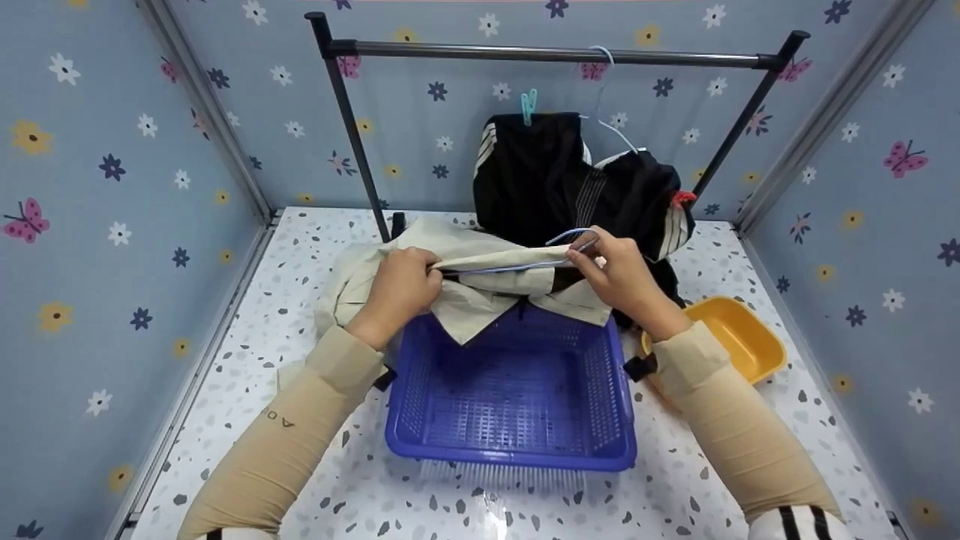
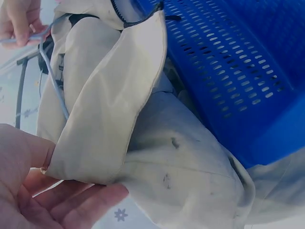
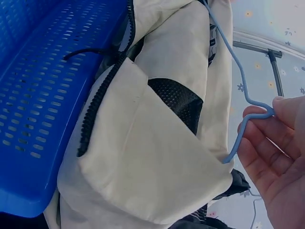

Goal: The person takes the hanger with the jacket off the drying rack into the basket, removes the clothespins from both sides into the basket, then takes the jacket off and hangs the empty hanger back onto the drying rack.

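A cream zip-up jacket (image 1: 450, 238) lies draped over the far rim of the blue basket (image 1: 510, 454). My left hand (image 1: 405, 285) grips its fabric on the left, thumb on top and fingers underneath in the left wrist view. Between thumb and fingers, my right hand (image 1: 626, 274) pinches a light blue wire hanger (image 3: 241, 76) close to its hook. One arm of the hanger runs under the jacket's collar flap, where its far end is hidden. Black mesh lining (image 3: 178, 102) and a black zipper (image 3: 97, 105) show at the jacket's opening.
Behind the jacket, a black garment (image 1: 536, 176) with white stripes hangs on a hanger from the metal rack (image 1: 480, 51). A teal clothespin (image 1: 529, 107) and a red clip (image 1: 682, 199) are on it. A yellow basin (image 1: 750, 341) stands right of the basket, partly behind my right forearm.
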The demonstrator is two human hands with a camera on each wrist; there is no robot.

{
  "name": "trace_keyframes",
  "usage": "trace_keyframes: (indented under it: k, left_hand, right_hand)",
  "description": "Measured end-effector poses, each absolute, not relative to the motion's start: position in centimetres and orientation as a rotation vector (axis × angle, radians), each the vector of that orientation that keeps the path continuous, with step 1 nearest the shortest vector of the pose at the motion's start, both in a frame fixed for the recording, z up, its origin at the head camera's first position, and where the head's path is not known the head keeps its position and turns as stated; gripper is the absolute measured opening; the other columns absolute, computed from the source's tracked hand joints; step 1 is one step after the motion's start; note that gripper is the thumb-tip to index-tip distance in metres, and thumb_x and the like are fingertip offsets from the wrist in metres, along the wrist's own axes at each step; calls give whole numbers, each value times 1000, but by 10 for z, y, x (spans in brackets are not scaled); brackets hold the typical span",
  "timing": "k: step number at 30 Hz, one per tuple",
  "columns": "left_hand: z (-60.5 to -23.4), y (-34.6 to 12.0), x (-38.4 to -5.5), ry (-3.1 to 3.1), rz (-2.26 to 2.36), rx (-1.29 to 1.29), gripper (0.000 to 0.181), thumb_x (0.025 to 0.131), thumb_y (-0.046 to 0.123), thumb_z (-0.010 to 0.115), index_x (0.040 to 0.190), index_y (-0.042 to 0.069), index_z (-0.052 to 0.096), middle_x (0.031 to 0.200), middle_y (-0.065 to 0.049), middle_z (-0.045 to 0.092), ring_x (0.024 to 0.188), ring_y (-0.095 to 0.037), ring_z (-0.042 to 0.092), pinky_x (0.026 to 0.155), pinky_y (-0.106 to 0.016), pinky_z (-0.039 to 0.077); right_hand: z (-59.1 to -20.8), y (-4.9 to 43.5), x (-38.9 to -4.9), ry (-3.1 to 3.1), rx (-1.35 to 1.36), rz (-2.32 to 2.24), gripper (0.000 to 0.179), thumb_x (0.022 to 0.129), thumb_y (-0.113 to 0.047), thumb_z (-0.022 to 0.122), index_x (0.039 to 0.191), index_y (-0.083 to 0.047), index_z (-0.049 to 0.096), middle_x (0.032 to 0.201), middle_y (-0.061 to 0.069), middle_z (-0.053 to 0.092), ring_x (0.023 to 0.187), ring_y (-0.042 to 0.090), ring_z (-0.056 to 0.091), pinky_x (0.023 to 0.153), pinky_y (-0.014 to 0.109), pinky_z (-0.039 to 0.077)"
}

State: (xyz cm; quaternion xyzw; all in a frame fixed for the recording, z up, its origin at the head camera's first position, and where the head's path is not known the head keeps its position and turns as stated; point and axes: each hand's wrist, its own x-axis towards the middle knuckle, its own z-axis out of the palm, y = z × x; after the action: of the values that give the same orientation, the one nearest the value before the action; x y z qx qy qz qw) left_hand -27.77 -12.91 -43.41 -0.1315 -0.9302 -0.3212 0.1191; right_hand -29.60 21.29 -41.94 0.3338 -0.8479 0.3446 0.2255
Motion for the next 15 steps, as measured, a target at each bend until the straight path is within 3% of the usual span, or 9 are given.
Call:
trace_keyframes:
  k: [3,7,11,15]
  left_hand:
    - [-432,-137,-281,-2747,-1056,-408,22,93,0,59,82,0,79,74,-5,63,70,-22,48,69,-35,41]
    - [-433,-151,-285,-2783,-1239,-432,28,92,-4,58,96,-4,85,75,-3,65,67,-17,45,66,-29,37]
    - [-437,-165,-291,-2824,-1410,-497,33,95,-5,57,111,-6,86,80,-2,72,64,-8,48,62,-22,39]
    - [-444,-175,-298,-2836,-1589,-604,31,100,-4,59,120,-10,82,89,-1,78,70,0,58,65,-15,48]
  right_hand:
    - [-421,216,-297,-2320,904,982,7,101,-1,79,102,3,74,87,17,82,78,29,79,72,27,58]
    - [-424,220,-298,-2326,850,1052,8,99,0,82,100,4,75,90,17,85,81,24,81,79,7,52]
    - [-426,222,-299,-2346,809,1130,5,98,2,82,99,2,77,92,19,85,84,16,80,82,4,52]
    - [-427,225,-299,-2338,805,1209,7,98,7,79,100,2,77,93,23,85,85,-3,74,80,4,53]
